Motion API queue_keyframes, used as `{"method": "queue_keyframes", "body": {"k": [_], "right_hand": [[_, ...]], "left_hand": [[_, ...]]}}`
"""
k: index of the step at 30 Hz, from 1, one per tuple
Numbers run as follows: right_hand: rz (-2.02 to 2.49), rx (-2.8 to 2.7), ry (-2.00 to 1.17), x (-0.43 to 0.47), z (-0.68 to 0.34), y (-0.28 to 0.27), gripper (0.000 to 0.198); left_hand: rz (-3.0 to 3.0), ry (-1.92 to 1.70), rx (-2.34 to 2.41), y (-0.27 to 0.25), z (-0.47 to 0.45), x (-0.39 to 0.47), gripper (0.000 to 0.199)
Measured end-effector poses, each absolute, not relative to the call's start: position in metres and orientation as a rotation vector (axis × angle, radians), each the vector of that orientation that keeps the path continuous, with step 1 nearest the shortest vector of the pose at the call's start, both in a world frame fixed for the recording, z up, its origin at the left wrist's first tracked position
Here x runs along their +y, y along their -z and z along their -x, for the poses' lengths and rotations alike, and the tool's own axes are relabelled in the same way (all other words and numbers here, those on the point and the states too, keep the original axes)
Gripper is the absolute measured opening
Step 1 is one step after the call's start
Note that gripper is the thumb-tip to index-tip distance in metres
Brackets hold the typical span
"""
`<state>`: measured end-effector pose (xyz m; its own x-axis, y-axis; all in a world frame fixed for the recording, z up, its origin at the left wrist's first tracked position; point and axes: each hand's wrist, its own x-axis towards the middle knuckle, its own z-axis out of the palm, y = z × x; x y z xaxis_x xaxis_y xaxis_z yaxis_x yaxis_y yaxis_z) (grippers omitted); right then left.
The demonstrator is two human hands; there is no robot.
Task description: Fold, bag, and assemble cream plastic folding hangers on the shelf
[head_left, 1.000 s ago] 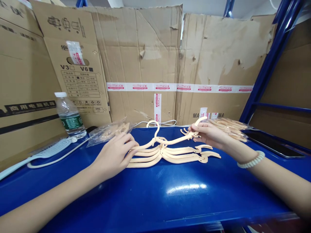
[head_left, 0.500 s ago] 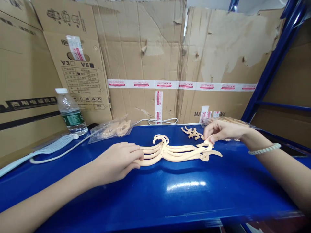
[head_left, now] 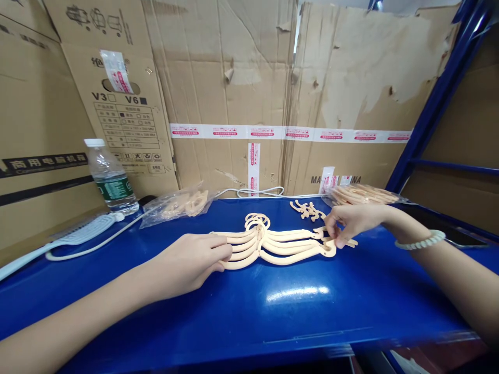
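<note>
Several beige clothes hangers (head_left: 290, 255) lie overlapped in a row on the blue tabletop (head_left: 234, 317), with their curled hooks bunched at the back. My left hand (head_left: 202, 259) is closed around their left ends, which its fingers hide. At the opposite side, my right hand (head_left: 349, 226) pinches the right end of the front hanger, near a small hooked piece. The other right ends fan out behind it, partly covered by my fingers. Just behind my right hand is a small pile of beige hook-shaped pieces (head_left: 307, 210).
A clear bag of beige parts (head_left: 183, 204) lies at the back left, another bag of parts (head_left: 362, 194) at the back right. A water bottle (head_left: 111, 179), a white slotted object (head_left: 83, 232) and a white cable (head_left: 268, 192) are near the cardboard wall (head_left: 234, 98).
The hangers have spread apart front to back, and their hooks are more fanned. My right hand has moved slightly down, toward me, at the front hanger's end. My left hand keeps its hold.
</note>
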<state>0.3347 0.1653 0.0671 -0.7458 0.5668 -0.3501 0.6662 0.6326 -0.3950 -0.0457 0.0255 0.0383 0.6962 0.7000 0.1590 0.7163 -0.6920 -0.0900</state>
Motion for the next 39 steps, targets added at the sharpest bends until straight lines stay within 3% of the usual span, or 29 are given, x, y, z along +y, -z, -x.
{"method": "queue_keyframes", "body": {"k": [7, 16, 23, 26, 31, 35, 39], "right_hand": [[-1.194, 2.560, 0.572, 0.151, -0.324, -0.070, 0.023], [-1.279, 2.512, 0.502, 0.147, -0.327, -0.073, 0.022], [-1.225, 3.052, 0.394, 0.124, -0.302, -0.075, 0.030], [-1.219, 3.231, 0.208, 0.100, -0.277, -0.061, 0.040], [-1.053, 3.179, 0.099, 0.068, -0.250, -0.024, 0.082], [-1.082, 3.096, 0.102, 0.069, -0.245, -0.008, 0.086], [-1.125, 3.059, 0.063, 0.079, -0.245, -0.005, 0.084]], "left_hand": [[2.724, 0.173, -1.119, -0.039, 0.045, 0.024, 0.012], [2.703, 0.169, -1.114, -0.035, 0.043, 0.024, 0.012], [2.650, 0.235, -1.176, -0.032, 0.037, 0.022, 0.010], [2.606, 0.306, -1.241, -0.029, 0.033, 0.019, 0.010], [2.568, 0.383, -1.308, -0.020, 0.030, 0.019, 0.028], [2.519, 0.345, -1.485, -0.008, 0.036, 0.025, 0.049], [2.571, 0.213, -1.689, -0.004, 0.037, 0.034, 0.058]]}}
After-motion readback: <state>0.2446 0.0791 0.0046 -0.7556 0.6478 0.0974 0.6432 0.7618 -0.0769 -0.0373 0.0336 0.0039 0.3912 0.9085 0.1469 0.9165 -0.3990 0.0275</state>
